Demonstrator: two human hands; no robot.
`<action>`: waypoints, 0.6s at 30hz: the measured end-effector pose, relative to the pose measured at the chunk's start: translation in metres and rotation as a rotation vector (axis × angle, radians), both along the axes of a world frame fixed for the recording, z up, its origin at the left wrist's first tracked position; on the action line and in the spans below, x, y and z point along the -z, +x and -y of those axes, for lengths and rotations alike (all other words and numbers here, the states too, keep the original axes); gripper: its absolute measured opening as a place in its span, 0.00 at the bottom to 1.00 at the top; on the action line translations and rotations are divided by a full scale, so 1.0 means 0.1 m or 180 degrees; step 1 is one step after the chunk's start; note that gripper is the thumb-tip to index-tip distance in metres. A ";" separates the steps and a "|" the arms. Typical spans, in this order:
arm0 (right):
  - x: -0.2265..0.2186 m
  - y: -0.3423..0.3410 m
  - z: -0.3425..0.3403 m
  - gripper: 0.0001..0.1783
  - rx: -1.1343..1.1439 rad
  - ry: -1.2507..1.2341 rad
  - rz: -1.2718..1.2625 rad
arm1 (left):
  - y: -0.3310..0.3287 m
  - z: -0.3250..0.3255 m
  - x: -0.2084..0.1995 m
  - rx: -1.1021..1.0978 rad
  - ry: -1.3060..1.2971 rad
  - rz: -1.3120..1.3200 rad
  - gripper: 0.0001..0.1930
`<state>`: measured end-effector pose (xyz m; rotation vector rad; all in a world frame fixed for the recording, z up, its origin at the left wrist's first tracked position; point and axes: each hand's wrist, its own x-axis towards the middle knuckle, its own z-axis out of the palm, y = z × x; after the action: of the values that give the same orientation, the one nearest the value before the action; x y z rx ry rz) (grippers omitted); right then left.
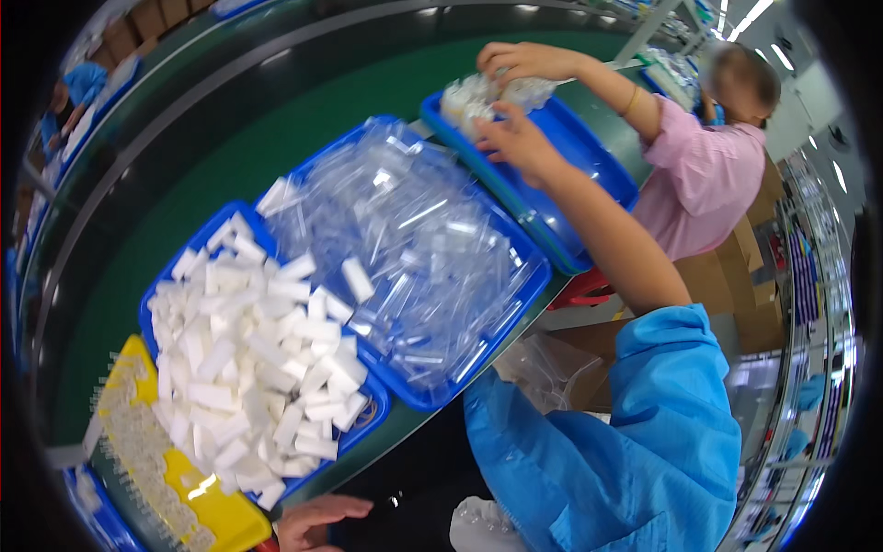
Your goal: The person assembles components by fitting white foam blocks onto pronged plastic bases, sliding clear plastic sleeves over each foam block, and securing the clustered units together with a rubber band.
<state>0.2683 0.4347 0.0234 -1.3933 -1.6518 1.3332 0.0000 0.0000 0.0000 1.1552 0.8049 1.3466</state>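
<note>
My right hand (517,138) reaches far out from a blue sleeve to a blue tray (589,156) at the back. Its fingers close on a heap of small clear-bagged white pieces (474,97) at that tray's far end. A co-worker's hand (520,60) presses on the same heap from the other side. My left hand (317,520) rests low at the table's near edge beside a yellow tray (225,515), fingers loose and holding nothing. A blue tray heaped with white rectangular pieces (253,345) lies just above it.
A middle blue tray (529,294) holds several empty clear plastic bags (414,248). A green conveyor belt (212,156) runs behind the trays. The co-worker in a pink top (704,175) sits at the right, near cardboard boxes (750,276). A loose clear bag (543,368) hangs below the table edge.
</note>
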 end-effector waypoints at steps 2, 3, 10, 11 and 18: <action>0.01 -0.05 0.00 0.42 0.0064 0.0036 -0.0244 | -0.09 0.01 -0.10 -0.0013 0.0265 -0.0586 0.24; -0.01 0.07 0.10 0.42 0.0037 0.0038 -0.0254 | 0.06 0.02 -0.09 0.0042 0.0400 -0.0706 0.23; -0.24 0.05 0.81 0.40 0.0000 0.2486 0.0971 | 0.19 -0.46 -0.20 0.0571 0.0891 -0.2307 0.31; -0.30 0.02 1.00 0.38 -0.0208 0.2605 0.1143 | 0.22 -0.45 -0.20 0.0515 0.0863 -0.2791 0.33; -0.50 -0.35 2.18 0.17 -0.2326 0.3156 0.1304 | 0.20 -0.43 -0.13 0.0021 0.0862 -0.3954 0.38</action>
<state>0.2335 0.2164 0.0734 -0.4632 -2.7030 0.3196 0.0203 0.0431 0.0129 2.2396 1.4787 0.6088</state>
